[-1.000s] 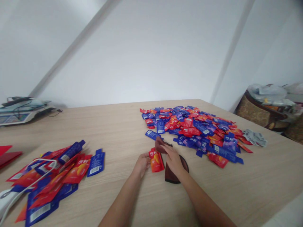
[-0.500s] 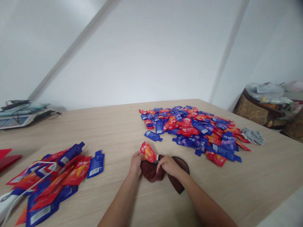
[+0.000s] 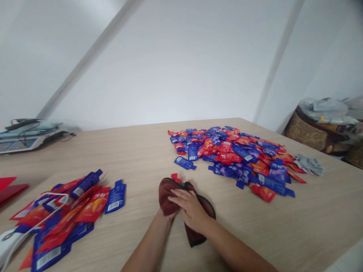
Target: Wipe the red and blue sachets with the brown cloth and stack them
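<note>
A dark maroon, sheer piece of fabric with black edging (image 3: pixel 167 196), looking like a stocking or thin sock, is between my hands above the near middle of the table. My left hand (image 3: pixel 172 215) is mostly hidden beneath or inside the fabric, so its fingers do not show. On top lies my right hand (image 3: pixel 191 207), its fingers stretched out and slightly apart. A loose end of the fabric hangs towards me under the right wrist. Just behind it, a small piece of a red sachet (image 3: pixel 176 177) peeks out; the fabric hides the rest.
A large heap of red and blue sachets (image 3: pixel 227 151) spreads over the right, beside grey cloth (image 3: pixel 309 164). More sachets (image 3: pixel 70 211) lie at left with a white-corded device (image 3: pixel 8 241). A scale (image 3: pixel 25 141) stands far left; a patterned chair (image 3: pixel 303 130) is beyond the right edge.
The red sachet, earlier upright by my left fingers, is now mostly behind the fabric. My left hand has gone under the fabric, and my right hand has flattened onto it.
</note>
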Tool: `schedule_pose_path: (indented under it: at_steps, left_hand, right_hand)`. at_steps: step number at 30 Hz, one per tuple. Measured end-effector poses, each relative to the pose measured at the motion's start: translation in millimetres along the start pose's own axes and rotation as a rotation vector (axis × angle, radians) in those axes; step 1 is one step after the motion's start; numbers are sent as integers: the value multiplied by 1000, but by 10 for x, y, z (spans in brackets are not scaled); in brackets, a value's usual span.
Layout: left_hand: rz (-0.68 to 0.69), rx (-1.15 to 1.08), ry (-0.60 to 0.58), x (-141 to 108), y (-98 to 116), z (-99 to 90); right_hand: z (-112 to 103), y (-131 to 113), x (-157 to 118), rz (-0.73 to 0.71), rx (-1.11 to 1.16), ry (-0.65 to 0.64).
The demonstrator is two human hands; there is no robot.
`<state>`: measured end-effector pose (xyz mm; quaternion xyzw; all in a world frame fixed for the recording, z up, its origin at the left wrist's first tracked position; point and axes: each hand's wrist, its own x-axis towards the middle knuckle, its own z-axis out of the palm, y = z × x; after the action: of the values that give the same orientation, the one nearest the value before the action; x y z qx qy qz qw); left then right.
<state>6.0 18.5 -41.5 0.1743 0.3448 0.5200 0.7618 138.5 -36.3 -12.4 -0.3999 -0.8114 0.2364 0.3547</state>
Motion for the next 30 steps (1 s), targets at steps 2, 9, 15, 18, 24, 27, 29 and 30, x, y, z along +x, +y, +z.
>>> schedule_pose_path:
  at_steps: [2, 9, 15, 18, 24, 27, 29, 30]
  left_hand:
    - [-20, -24, -7, -24, -16, -11]
    - [-171, -90, -218, -23, -31, 160]
    - [-194, 99, -230, -19, -55, 138]
    - [-72, 107, -213, -26, -111, 171]
    - [-58, 207, -185, -55, -144, 177]
    - [-72, 226, -221, -59, -89, 135]
    - [-60, 194, -191, -43, -52, 118]
    - [-70, 176, -167, -30, -40, 114]
  right_hand:
    - [47, -27, 49, 15, -133, -85]
    - [-113, 351, 184, 213, -393, 50]
    - [-324, 574, 51, 328, -425, 295]
    - [-275, 435, 29, 166, -349, 274]
    - [-162, 408, 131, 234, -403, 70]
    - [-266, 635, 95, 347, -474, 153]
    - [-338, 748, 42, 371, -469, 247]
    - [-360, 772, 18, 370, -455, 305]
